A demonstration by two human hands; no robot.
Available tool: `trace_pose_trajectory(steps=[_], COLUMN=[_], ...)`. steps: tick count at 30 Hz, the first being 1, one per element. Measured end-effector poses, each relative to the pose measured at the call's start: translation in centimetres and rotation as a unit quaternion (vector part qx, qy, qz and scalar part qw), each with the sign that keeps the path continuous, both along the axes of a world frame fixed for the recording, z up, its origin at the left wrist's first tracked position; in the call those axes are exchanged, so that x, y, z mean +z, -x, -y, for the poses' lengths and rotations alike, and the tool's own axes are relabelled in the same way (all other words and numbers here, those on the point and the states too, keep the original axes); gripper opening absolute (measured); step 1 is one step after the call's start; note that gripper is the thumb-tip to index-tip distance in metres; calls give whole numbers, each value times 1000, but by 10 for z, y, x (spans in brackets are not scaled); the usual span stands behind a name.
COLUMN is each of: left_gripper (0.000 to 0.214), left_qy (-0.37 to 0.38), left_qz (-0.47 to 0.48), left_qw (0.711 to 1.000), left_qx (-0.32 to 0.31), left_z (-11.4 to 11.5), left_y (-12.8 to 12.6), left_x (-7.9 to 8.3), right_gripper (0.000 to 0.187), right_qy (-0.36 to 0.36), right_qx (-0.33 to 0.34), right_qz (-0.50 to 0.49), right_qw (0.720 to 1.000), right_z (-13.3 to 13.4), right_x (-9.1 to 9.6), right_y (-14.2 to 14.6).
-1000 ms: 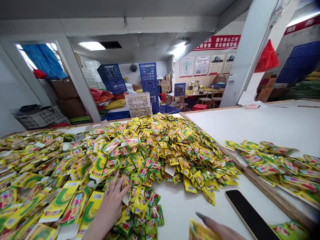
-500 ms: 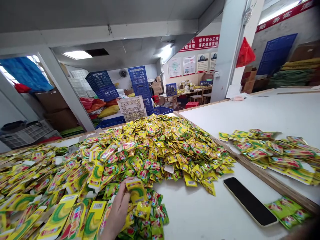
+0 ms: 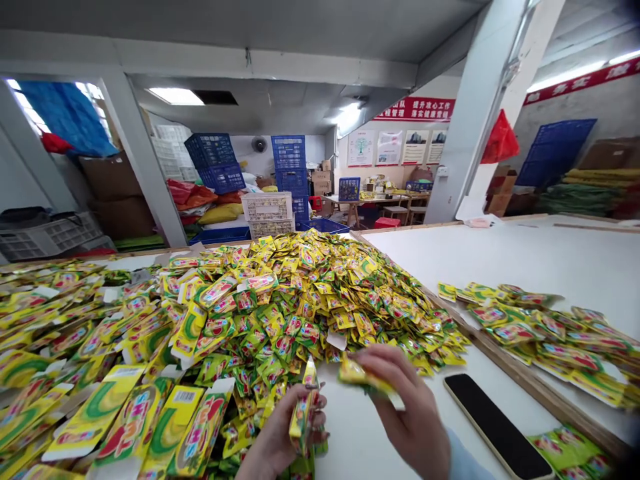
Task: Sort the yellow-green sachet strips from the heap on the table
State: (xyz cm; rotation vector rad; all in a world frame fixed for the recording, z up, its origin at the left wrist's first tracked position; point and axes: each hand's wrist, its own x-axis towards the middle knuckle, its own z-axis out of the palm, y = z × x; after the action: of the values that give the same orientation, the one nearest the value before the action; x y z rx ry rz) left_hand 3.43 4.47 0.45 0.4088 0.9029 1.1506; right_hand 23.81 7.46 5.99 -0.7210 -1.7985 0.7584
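My left hand point(image 3: 283, 437) is low in the middle of the view, fingers closed on a few yellow-green sachets point(image 3: 303, 410) held upright on edge. My right hand point(image 3: 405, 410) is just to its right, pinching another yellow sachet point(image 3: 363, 380) flat between thumb and fingers. Both hands hover over the white table point(image 3: 360, 433), in front of a big heap of small yellow-green sachets point(image 3: 320, 293). Flattened yellow-green cartons point(image 3: 125, 413) lie spread to the left of my left hand.
A black phone point(image 3: 493, 427) lies on the table right of my right hand. A wooden rail point(image 3: 530, 383) separates a second white table holding more sachets point(image 3: 545, 327). Blue and white crates point(image 3: 270, 200), a pillar point(image 3: 470, 120) and desks stand behind.
My left hand lifted off the pile with sachets and drew back toward me. My right hand came into view from the lower right, holding a sachet next to the left hand.
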Motion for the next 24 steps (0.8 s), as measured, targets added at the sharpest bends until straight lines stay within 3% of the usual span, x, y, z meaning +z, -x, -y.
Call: trace_pose_trajectory(steps=[3,6,9,12,16,18,21,23,24], left_gripper=[35,34,24,20,25,25,25,26,26], left_qy=[-9,4,4,-27,-88,-115,-135,-137,-135], left_qz=[121,135,81,0,-61,-98,-152,-172,-176], left_qw=[989,986,993,993,984,975,961,956,955], left_qx=[-82,-100,-82,-113,-145,-163,-188,-195,-199], left_z=[0,0,3,6,7,8,9,10,11], left_y=[2,1,-6,-16,-23,-25,-27,-27,-26], left_x=[-8,-17,-22,-25,-29,-32,-35,-34,-32], right_gripper=[28,34,37,36,36,31,10,19,23], right_qy=[171,279,304,313,346,323,173,90,90], right_qx=[76,141,161,158,197,189,149,150,160], right_qz=[-72,-112,-110,-91,5,88,254,332,340], right_qw=[980,943,933,932,917,923,940,927,922], right_z=[-34,-46,-41,-38,-39,-37,-28,-22,-20], right_x=[-8,-29,-41,-44,-47,-43,-29,-18,-13], right_y=[30,38,35,36,36,33,28,24,21])
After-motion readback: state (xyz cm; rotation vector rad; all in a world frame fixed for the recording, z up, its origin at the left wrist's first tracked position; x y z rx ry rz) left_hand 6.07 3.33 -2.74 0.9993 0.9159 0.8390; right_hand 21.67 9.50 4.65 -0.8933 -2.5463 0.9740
